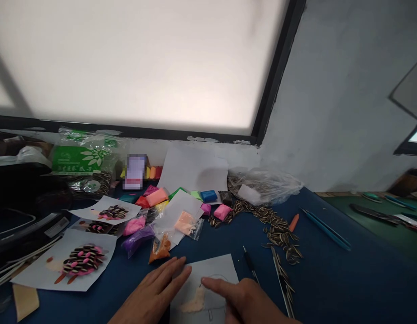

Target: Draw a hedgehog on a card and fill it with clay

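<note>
Peach modelling clay (196, 301) lies flattened on the left part of a white paper sheet (226, 264), beside a thinly drawn outline, at the near edge of the navy tabletop (225, 243). The left hand (154, 288) rests flat along the sheet's left side, fingers straight and close together, gripping nothing visible. The right hand (248, 301) points its index finger to the clay's upper end; its other fingers curl under, so I cannot tell whether they hold anything. The step in hand looks like shaping the clay's edge to the line, which calls for light fingertip pressure and a steadied sheet. Just right lies a black pen (250, 263). Farther off are finished hedgehog pictures (83, 261), an opened peach clay packet (185, 222), striped sunflower seeds (275, 225) and turquoise tweezers (326, 228), then a green-printed seed bag (80, 155) below the window (134, 63).
</note>
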The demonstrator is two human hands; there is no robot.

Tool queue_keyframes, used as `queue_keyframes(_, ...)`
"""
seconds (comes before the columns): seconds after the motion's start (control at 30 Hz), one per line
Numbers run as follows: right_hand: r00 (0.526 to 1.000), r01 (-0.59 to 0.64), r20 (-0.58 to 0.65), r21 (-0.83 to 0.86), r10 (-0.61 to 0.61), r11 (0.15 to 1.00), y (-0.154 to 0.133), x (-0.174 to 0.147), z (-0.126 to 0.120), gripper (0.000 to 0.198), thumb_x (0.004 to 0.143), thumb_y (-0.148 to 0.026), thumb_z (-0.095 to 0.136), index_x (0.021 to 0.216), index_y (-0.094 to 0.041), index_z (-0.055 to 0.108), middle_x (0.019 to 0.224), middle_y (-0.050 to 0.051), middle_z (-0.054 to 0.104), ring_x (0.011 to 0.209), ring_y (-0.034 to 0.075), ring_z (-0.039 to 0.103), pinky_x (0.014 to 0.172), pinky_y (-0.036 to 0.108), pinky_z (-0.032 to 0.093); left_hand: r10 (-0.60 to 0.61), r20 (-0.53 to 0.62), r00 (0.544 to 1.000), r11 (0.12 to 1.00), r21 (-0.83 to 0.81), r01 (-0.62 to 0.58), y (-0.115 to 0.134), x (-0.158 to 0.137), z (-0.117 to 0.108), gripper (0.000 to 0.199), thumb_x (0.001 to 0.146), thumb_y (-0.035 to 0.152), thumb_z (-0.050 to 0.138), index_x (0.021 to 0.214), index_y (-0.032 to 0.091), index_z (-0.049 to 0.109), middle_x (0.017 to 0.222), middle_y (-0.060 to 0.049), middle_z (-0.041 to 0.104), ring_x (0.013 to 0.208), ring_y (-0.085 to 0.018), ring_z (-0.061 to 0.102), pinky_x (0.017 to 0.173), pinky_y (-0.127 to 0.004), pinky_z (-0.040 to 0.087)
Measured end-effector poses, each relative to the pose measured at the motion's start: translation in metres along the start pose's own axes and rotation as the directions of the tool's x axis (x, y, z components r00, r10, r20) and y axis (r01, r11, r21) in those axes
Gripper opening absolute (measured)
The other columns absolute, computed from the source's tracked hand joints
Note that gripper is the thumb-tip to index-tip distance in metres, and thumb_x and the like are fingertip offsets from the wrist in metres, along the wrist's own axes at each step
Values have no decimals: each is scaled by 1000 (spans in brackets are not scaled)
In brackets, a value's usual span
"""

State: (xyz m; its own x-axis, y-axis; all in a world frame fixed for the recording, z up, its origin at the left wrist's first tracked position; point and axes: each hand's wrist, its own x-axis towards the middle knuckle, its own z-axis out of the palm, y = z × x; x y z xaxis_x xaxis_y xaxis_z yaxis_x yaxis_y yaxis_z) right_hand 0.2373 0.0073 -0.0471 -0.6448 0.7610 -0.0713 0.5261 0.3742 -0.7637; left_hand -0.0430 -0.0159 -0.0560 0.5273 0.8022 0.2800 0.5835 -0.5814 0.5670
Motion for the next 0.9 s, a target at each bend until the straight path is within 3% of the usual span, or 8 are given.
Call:
queue_keyframes(0.07,997,-63,-28,169,69,984,-11,-3,-9,47,81,-26,56,124,-11,70,53,-7,45,43,11,36,48,25,27,-48,-32,998,996,-71,46,-3,1,-1,75,89,29,76,155,45,44,161,-1,48,144,-38,49,111,-50,50)
queue_keyframes(0.13,982,-150,-62,330,180,932,-22,-6,-18,27,87,-30,56,103,-13,69,58,-5,50,47,11,40,48,23,32,-107,-85,991,986,-137,95,-5,3,-5,63,92,27,72,149,46,53,158,1,54,143,-34,51,110,-46,52)
queue_keyframes(0.27,952,-181,-96,585,289,791,-32,-6,-27,32,85,-45,67,97,-15,67,84,6,68,64,14,58,53,23,46,-259,-258,931,959,-185,216,2,8,-15,31,101,38,59,130,42,70,140,3,70,132,-30,63,99,-34,60)
queue_keyframes(0.4,935,-157,-135,672,328,724,-30,-3,-25,35,76,-46,77,90,-15,72,74,2,65,62,14,57,52,22,46,-174,-374,911,983,-119,139,18,9,-20,28,100,35,59,123,44,72,126,6,77,119,-25,72,92,-25,62)
queue_keyframes(0.57,949,-233,-15,638,315,734,-35,-7,-19,40,77,-55,77,74,-18,62,65,0,61,53,11,52,51,23,39,-40,-402,915,999,-6,41,16,10,-19,31,101,31,56,126,43,70,123,4,77,115,-22,74,87,-20,60)
queue_keyframes(0.73,982,-102,-102,418,158,903,-34,-10,-12,69,90,-83,46,57,-22,45,52,-4,39,51,11,37,50,27,28,-69,-389,919,996,24,85,1,11,-13,24,100,31,57,117,37,73,110,0,81,102,-25,78,79,-24,61)
queue_keyframes(0.8,985,-38,-144,347,94,937,-33,-11,-10,70,94,-82,39,56,-24,38,52,-4,35,50,11,34,50,28,25,-46,-326,944,998,31,60,2,12,-10,24,100,27,56,115,34,73,100,-2,81,91,-25,79,74,-26,60)
queue_keyframes(0.9,979,-2,-196,278,59,961,-33,-11,-11,52,96,-63,52,64,-23,41,58,-5,38,51,11,34,50,28,25,108,-187,976,990,112,-89,8,14,-7,27,102,21,49,112,28,73,78,-2,75,65,-21,73,59,-27,52)
